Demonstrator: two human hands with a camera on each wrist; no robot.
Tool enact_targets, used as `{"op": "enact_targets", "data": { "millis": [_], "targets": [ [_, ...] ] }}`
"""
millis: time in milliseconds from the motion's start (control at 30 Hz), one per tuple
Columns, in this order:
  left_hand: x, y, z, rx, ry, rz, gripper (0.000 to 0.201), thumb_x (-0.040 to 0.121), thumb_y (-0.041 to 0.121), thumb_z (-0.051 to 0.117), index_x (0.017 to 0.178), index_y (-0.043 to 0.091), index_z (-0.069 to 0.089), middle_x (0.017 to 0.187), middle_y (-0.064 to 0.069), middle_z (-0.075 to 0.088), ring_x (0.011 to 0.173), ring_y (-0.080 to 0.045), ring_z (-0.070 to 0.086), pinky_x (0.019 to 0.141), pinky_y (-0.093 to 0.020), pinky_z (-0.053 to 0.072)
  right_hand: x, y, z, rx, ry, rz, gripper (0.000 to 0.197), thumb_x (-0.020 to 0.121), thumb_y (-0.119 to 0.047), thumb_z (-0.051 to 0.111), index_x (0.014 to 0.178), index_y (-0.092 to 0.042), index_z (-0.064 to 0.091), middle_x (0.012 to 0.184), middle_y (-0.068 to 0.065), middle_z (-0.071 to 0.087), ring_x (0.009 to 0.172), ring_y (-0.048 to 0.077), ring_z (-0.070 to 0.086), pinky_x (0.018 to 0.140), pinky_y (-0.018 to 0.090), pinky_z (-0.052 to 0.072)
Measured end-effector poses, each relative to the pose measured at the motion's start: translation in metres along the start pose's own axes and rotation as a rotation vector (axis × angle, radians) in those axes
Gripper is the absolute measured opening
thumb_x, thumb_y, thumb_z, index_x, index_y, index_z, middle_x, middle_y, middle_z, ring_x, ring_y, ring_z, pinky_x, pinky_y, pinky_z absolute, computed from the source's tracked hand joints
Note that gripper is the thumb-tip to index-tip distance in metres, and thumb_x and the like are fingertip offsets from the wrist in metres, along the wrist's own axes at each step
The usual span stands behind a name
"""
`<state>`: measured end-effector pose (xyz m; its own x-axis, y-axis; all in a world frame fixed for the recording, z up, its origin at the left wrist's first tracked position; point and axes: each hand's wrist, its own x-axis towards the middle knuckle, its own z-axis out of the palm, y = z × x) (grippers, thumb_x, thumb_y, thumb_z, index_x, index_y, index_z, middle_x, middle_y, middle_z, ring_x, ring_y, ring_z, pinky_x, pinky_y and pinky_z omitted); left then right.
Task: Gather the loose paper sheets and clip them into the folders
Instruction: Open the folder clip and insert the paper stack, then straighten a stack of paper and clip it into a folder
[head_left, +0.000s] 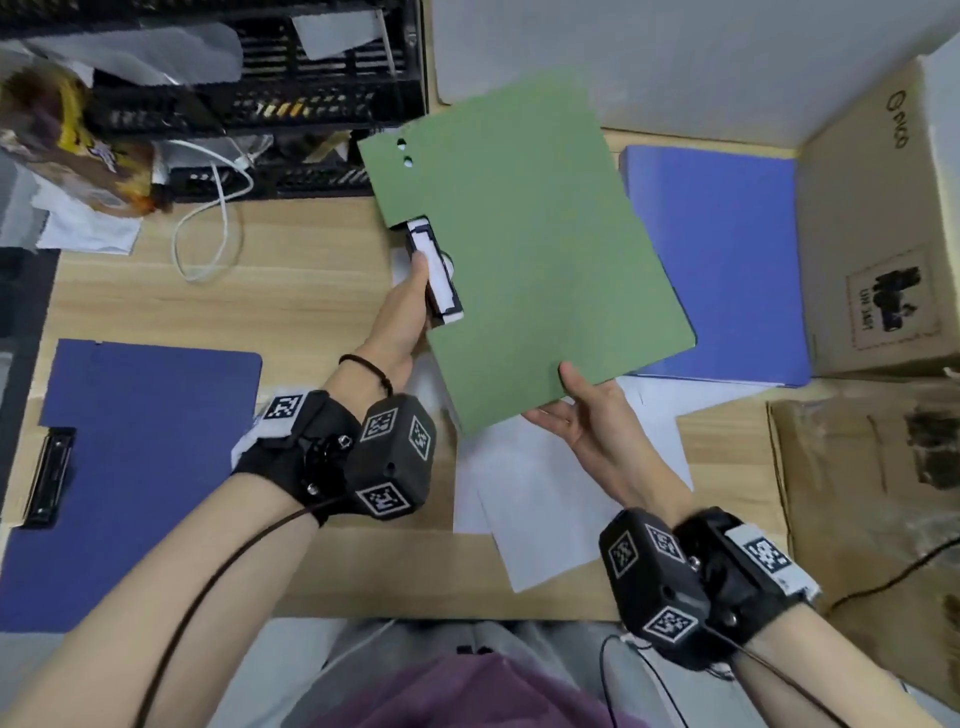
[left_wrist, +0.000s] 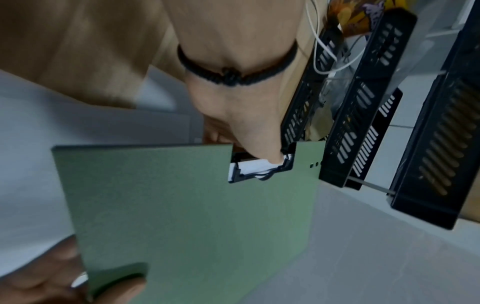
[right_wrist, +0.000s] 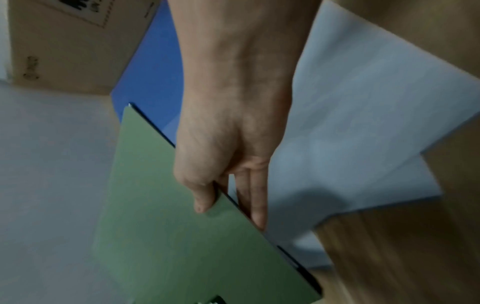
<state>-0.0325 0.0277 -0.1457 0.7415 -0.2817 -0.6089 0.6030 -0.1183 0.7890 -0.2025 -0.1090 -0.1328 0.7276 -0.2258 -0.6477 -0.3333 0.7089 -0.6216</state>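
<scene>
Far right: cardboard box (head_left: 878, 218) carried a printed logo on its top face, apparently "ORICO", and a framed label on its side with a dark graphic and small characters, illegible. Wrist-camera housings (head_left: 395, 457) bore square black-and-white fiducial markers only.

The folder (head_left: 530, 249) in hand is plain sage green, its clip (head_left: 435, 275) black and white. Two more folders (head_left: 150, 467) are deep blue. The loose sheets (head_left: 540, 499) are white, the tabletop (head_left: 291, 291) pale wood-grain, the tray rack (head_left: 270, 93) black, and the box (head_left: 878, 234) brown.
</scene>
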Motion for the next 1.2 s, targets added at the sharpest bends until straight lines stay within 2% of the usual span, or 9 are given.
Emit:
{"op": "enact_targets", "data": {
  "millis": [67,133,167,233,367,567,833,1033,1200],
  "targets": [
    [0.008,-0.006,0.012,-0.021,0.021,-0.048,0.048,0.098,0.054,0.034,0.079,0.028,0.070,0.070,0.016,0.068,0.067,-0.002,0.063,0.077,-0.025,0.046,0.014,-0.016,-0.015,-0.031,-0.001,0.001,0.026,0.102,-0.013,0.044,0.124,-0.019,0.055,0.111,0.000,0.073,0.085,0.021,0.074,0.069,0.032,0.059],
    [0.012,-0.018,0.015,0.045,0.016,-0.102,0.053,0.092,0.065,0.035,0.075,0.031,0.073,0.080,0.011,0.067,0.078,-0.011,0.060,0.085,-0.029,0.047,0.021,-0.024,-0.027,-0.089,-0.013,0.004,0.026,0.101,-0.015,0.045,0.125,-0.015,0.056,0.108,0.001,0.074,0.084,0.020,0.074,0.072,0.033,0.060],
    [0.016,-0.024,0.016,0.098,0.022,-0.132,0.054,0.091,0.067,0.034,0.075,0.030,0.070,0.080,0.009,0.065,0.076,-0.014,0.058,0.078,-0.026,0.047,0.026,-0.028,-0.034,-0.109,-0.026,0.013,0.026,0.101,-0.016,0.046,0.124,-0.013,0.058,0.106,0.002,0.074,0.084,0.019,0.074,0.074,0.034,0.060],
    [0.019,-0.036,0.017,0.183,0.052,-0.160,0.047,0.098,0.055,0.030,0.083,0.025,0.063,0.068,0.012,0.064,0.059,-0.010,0.057,0.062,-0.022,0.044,0.029,-0.034,-0.049,-0.109,-0.026,0.035,0.023,0.100,-0.017,0.046,0.116,-0.011,0.062,0.101,0.004,0.075,0.082,0.018,0.074,0.074,0.034,0.060],
    [0.032,-0.049,0.012,0.303,0.128,-0.134,0.021,0.098,0.015,0.039,0.090,0.013,0.059,0.072,-0.005,0.067,0.046,-0.013,0.061,0.054,-0.025,0.045,0.026,-0.036,-0.081,-0.031,0.065,0.066,0.021,0.099,-0.014,0.046,0.100,-0.006,0.066,0.090,0.008,0.077,0.074,0.018,0.074,0.065,0.030,0.061],
    [0.044,-0.040,0.018,0.404,0.191,-0.182,0.017,0.090,0.017,0.043,0.077,0.014,0.054,0.066,-0.008,0.072,0.047,-0.021,0.065,0.047,-0.022,0.043,0.043,-0.035,-0.089,0.183,0.171,0.006,0.014,0.099,-0.014,0.046,0.104,-0.008,0.057,0.079,0.002,0.076,0.061,0.011,0.071,0.062,0.027,0.060],
    [0.044,-0.038,0.023,0.382,0.219,-0.191,0.018,0.086,0.018,0.040,0.073,0.013,0.051,0.066,-0.010,0.073,0.050,-0.024,0.066,0.046,-0.021,0.041,0.076,-0.045,-0.082,0.401,0.300,-0.109,0.018,0.101,-0.019,0.045,0.104,-0.013,0.061,0.093,0.001,0.076,0.084,0.017,0.073,0.073,0.032,0.061],
    [0.045,-0.040,0.022,0.358,0.238,-0.185,0.020,0.083,0.017,0.040,0.067,0.012,0.051,0.067,-0.014,0.072,0.052,-0.027,0.067,0.048,-0.024,0.041,0.062,-0.031,-0.120,0.523,0.509,-0.092,0.054,0.092,-0.031,0.058,0.137,-0.002,0.046,0.118,0.016,0.061,0.107,0.027,0.065,0.073,0.030,0.059],
    [0.043,-0.040,0.022,0.363,0.233,-0.182,0.017,0.081,0.014,0.037,0.070,0.013,0.050,0.067,-0.011,0.073,0.052,-0.024,0.067,0.049,-0.023,0.041,0.061,-0.040,-0.125,0.448,0.580,-0.047,0.028,0.099,-0.031,0.052,0.109,-0.005,0.060,0.103,0.011,0.069,0.083,0.022,0.074,0.065,0.028,0.059]
  ]
}}
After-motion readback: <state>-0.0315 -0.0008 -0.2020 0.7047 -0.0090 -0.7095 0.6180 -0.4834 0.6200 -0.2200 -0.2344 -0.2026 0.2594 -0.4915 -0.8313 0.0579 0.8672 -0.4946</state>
